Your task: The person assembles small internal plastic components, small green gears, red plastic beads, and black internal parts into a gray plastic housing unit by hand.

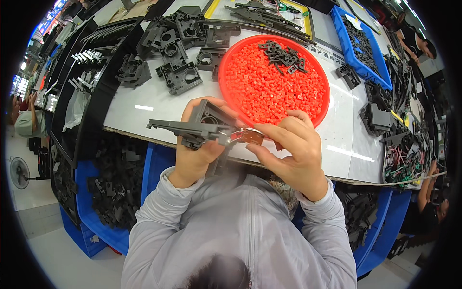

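Note:
My left hand (192,159) is closed around a dark grey moulded plastic bracket (204,126) with a long arm pointing left and a round opening. Thumb and forefinger of my right hand (298,147) pinch a small reddish-brown flat piece (253,137) against the bracket's right side. A shiny curved edge shows where the two meet; whether they are joined I cannot tell. A bit of red shows under my right fingers, too small to name. Just beyond my hands stands a round red tray (223,79) of small red plastic pieces (269,89), with several black clips (285,57) on top.
Several grey plastic housings (175,72) lie at the back left of the white table (130,108). A blue bin (385,77) of dark parts stands at the far right, near wired assemblies (409,159). Blue bins (151,164) sit below the table's front edge. Other people work at both sides.

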Demonstrator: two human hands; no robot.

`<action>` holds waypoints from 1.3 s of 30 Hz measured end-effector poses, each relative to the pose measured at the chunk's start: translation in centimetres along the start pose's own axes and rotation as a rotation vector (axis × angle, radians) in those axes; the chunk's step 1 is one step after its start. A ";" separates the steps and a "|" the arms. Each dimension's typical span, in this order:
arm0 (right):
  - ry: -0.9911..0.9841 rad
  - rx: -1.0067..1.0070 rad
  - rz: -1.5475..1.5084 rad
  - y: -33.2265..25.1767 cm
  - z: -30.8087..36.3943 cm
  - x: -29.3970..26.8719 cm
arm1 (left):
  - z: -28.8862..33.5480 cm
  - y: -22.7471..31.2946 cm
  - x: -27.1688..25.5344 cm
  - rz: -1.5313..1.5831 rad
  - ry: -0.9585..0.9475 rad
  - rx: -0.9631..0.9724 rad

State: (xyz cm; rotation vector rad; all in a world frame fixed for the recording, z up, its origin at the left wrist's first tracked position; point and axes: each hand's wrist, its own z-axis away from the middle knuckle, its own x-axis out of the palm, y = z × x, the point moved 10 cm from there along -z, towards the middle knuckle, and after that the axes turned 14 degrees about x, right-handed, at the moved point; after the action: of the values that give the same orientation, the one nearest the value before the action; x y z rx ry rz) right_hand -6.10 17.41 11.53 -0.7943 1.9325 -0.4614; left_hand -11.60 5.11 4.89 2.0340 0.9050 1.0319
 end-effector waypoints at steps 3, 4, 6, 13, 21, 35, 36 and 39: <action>0.006 -0.042 0.074 -1.1 -0.3 0.2 | 0.1 -0.2 0.4 0.120 -0.008 -0.004; 0.007 -0.040 0.075 -1.1 -0.3 0.3 | 0.0 -0.2 0.6 0.124 -0.008 -0.013; -0.017 -0.042 0.141 -1.2 -0.3 0.9 | 0.1 -0.4 0.6 0.129 -0.010 -0.023; -0.032 -0.049 0.194 -1.5 -0.2 1.3 | 0.5 -0.8 -0.3 -0.007 -0.017 -0.023; -0.057 -0.082 0.124 -1.3 -0.3 1.5 | 0.3 -0.2 1.0 0.101 -0.045 0.015; -0.147 -0.042 0.037 -1.1 -0.5 1.3 | 0.9 0.3 0.7 -0.212 0.047 -0.004; -0.153 -0.041 0.039 -1.1 -0.4 1.3 | 0.9 0.3 1.0 -0.214 0.041 -0.007; -0.162 -0.034 0.053 -0.9 -0.4 1.3 | 0.8 0.6 1.2 -0.244 0.063 0.037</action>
State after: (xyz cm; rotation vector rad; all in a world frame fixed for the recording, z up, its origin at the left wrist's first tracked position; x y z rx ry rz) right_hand -6.60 15.87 11.44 -0.7771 1.8100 -0.3226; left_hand -10.19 5.54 5.41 1.8735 1.1804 0.9538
